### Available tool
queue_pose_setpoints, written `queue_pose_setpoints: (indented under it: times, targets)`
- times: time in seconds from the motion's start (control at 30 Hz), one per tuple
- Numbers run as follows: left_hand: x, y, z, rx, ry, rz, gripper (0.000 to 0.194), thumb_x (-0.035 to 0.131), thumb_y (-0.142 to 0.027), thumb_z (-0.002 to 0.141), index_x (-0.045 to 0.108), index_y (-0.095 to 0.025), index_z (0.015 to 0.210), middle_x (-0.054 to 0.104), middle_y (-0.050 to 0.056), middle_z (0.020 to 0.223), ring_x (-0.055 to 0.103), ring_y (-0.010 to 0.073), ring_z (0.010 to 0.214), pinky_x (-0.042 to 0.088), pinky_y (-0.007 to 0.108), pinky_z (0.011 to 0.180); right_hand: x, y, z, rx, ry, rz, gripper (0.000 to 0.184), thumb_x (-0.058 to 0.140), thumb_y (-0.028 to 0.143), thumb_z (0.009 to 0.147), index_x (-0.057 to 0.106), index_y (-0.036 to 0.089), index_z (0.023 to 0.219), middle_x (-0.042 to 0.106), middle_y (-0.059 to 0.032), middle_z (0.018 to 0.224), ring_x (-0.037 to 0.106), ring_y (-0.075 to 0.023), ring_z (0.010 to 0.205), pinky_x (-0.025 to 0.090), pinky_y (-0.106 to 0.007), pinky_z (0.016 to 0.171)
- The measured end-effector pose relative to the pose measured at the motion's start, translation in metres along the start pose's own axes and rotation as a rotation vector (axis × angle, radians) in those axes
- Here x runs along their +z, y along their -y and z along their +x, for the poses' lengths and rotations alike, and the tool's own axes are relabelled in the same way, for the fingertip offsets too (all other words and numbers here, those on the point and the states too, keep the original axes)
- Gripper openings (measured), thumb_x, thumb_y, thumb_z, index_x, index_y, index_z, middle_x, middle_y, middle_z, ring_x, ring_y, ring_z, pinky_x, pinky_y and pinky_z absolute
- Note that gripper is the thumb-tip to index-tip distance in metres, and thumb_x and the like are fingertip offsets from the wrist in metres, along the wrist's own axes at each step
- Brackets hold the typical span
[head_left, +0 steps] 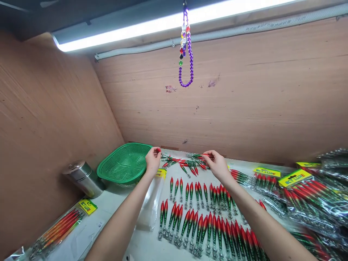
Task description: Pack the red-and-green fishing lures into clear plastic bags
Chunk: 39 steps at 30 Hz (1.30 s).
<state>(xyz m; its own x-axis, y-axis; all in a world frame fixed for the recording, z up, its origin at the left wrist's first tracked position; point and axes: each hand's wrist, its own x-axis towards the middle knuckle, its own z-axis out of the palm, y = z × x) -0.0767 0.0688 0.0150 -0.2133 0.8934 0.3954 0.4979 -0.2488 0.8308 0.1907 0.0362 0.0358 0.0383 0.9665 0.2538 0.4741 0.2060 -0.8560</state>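
Observation:
My left hand (153, 160) is closed in a pinch at the far side of the table, right of the green basket; a red tip shows at its fingers and most of the squid jig there is hidden. My right hand (216, 165) pinches the red end of a red-and-green squid jig (197, 156), its hooks pointing left. Between the hands lies a loose pile of squid jigs (178, 161). Nearer me, more squid jigs (199, 230) stand side by side in two rows, red ends away from me, partly covered by my right forearm.
A green basket (102, 170) and a steel flask (88, 181) stand left. Clear bags (149, 208) lie by my left forearm. Packed lures (307, 188) are heaped right; another pack (63, 224) lies left. A beaded loop (192, 65) hangs below the lamp (130, 34).

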Motion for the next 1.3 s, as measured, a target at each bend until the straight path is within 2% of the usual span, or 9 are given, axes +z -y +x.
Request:
queue_pose_setpoints:
  times: [0.13,0.27,0.43,0.53,0.67,0.8,0.9,1.0,1.3]
  targets:
    - [-0.008,-0.005,0.007,0.083,0.094,0.101,0.029,0.054,-0.033,0.088,0.057,-0.016,0.11,0.06,0.008,0.11,0.06,0.0184,0.093,0.052,0.039,0.08,-0.016,0.004,-0.02,0.012,-0.024,0.282,0.026,0.06,0.037,0.086,0.06,0.013,0.096,0.065,-0.0022,0.087,0.064,-0.0131,0.075,0.055,-0.032,0.069]
    - [-0.014,-0.015,0.014,0.131,0.248,0.173,0.027,0.054,-0.033,0.088,0.059,-0.017,0.109,0.06,0.008,0.113,0.059,0.0188,0.096,0.051,0.041,0.083,-0.031,0.016,-0.037,0.029,-0.09,0.485,0.04,0.075,0.049,0.066,0.062,0.017,0.086,0.066,-0.0037,0.082,0.065,-0.017,0.075,0.058,-0.034,0.07]
    - [-0.014,-0.03,0.019,0.112,0.389,0.131,0.025,0.055,-0.032,0.087,0.06,-0.017,0.106,0.061,0.007,0.111,0.059,0.0186,0.096,0.05,0.041,0.084,-0.043,0.027,-0.048,0.051,-0.18,0.644,0.044,0.082,0.045,0.056,0.062,0.02,0.086,0.061,0.0007,0.082,0.061,-0.0111,0.068,0.057,-0.029,0.07]
    - [-0.011,-0.047,0.016,0.058,0.388,0.03,0.025,0.055,-0.032,0.087,0.06,-0.017,0.106,0.061,0.008,0.111,0.059,0.0188,0.097,0.05,0.041,0.084,-0.047,0.03,-0.052,0.061,-0.219,0.725,0.049,0.085,0.042,0.051,0.059,0.023,0.088,0.058,0.0041,0.079,0.059,-0.0095,0.066,0.056,-0.027,0.068]
    - [-0.003,-0.087,-0.016,-0.034,0.402,-0.201,0.029,0.048,-0.026,0.089,0.056,-0.015,0.115,0.062,0.011,0.111,0.061,0.0174,0.096,0.05,0.037,0.086,-0.055,0.044,-0.062,0.111,-0.168,0.805,0.048,0.087,0.036,0.049,0.059,0.022,0.085,0.059,0.0031,0.078,0.059,-0.0101,0.069,0.054,-0.023,0.063]
    - [0.001,-0.13,-0.076,-0.126,0.611,-0.441,0.033,0.054,-0.029,0.084,0.06,-0.014,0.113,0.067,0.01,0.102,0.065,0.017,0.088,0.053,0.033,0.08,-0.061,0.065,-0.082,0.201,-0.022,0.847,0.043,0.087,0.031,0.05,0.063,0.019,0.084,0.062,0.0003,0.078,0.06,-0.0106,0.068,0.052,-0.023,0.061]
    - [-0.003,-0.151,-0.106,-0.354,0.714,-0.775,0.032,0.065,-0.025,0.077,0.063,-0.017,0.108,0.067,0.006,0.095,0.065,0.0126,0.081,0.052,0.026,0.076,-0.063,0.077,-0.095,0.255,0.059,0.864,0.041,0.086,0.029,0.051,0.064,0.019,0.085,0.063,0.0001,0.079,0.059,-0.0105,0.069,0.051,-0.023,0.063]
    - [-0.007,-0.161,-0.115,-0.501,0.73,-0.942,0.031,0.071,-0.018,0.071,0.065,-0.017,0.101,0.066,0.003,0.089,0.064,0.0109,0.078,0.052,0.024,0.074,-0.064,0.082,-0.105,0.267,0.118,0.887,0.037,0.085,0.027,0.055,0.064,0.02,0.086,0.062,0.0011,0.081,0.058,-0.0099,0.069,0.05,-0.023,0.062]
    - [-0.009,-0.162,-0.119,-0.548,0.726,-0.949,0.032,0.076,-0.017,0.067,0.066,-0.018,0.097,0.064,-0.001,0.084,0.062,0.0085,0.077,0.049,0.019,0.069,-0.063,0.078,-0.114,0.288,0.141,0.927,0.035,0.084,0.024,0.057,0.064,0.022,0.086,0.059,0.0021,0.086,0.055,-0.0093,0.071,0.048,-0.023,0.063]
